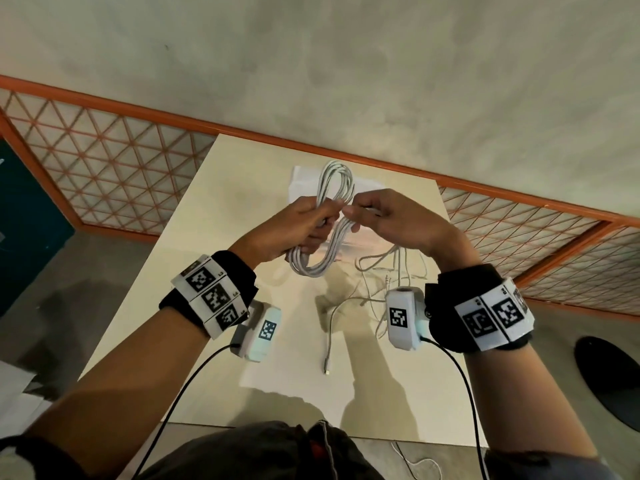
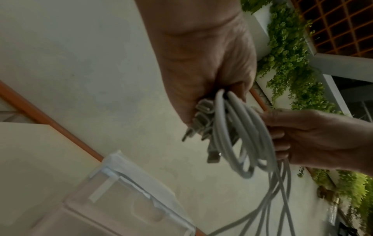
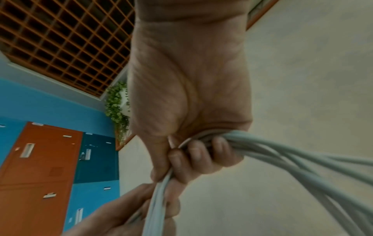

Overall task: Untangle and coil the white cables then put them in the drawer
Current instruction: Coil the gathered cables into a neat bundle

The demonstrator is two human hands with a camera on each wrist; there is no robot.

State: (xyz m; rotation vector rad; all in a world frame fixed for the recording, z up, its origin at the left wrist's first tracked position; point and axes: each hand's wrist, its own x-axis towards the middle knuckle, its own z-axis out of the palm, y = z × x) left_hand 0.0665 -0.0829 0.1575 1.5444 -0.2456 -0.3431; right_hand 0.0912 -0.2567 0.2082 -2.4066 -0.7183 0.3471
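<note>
A coiled white cable [image 1: 313, 263] hangs in a figure-eight bundle above the beige table [image 1: 214, 271]. My left hand [image 1: 301, 220] grips the bundle at its waist, and the left wrist view shows the coil [image 2: 238, 135] and its connectors held in my left hand [image 2: 203, 76]. My right hand [image 1: 388, 216] grips the same strands right beside it. In the right wrist view the fingers [image 3: 201, 153] curl round the cable [image 3: 302, 161]. A clear plastic drawer box [image 1: 363, 239] stands on the table under the hands. More loose white cables [image 1: 391, 271] lie tangled at its right.
One loose cable with a plug [image 1: 328, 344] lies near the table's front middle. An orange lattice railing [image 1: 104, 161] runs behind the table. A black round object [image 1: 609, 379] sits on the floor at the right. Another white cable [image 1: 415, 462] lies on the floor by my legs.
</note>
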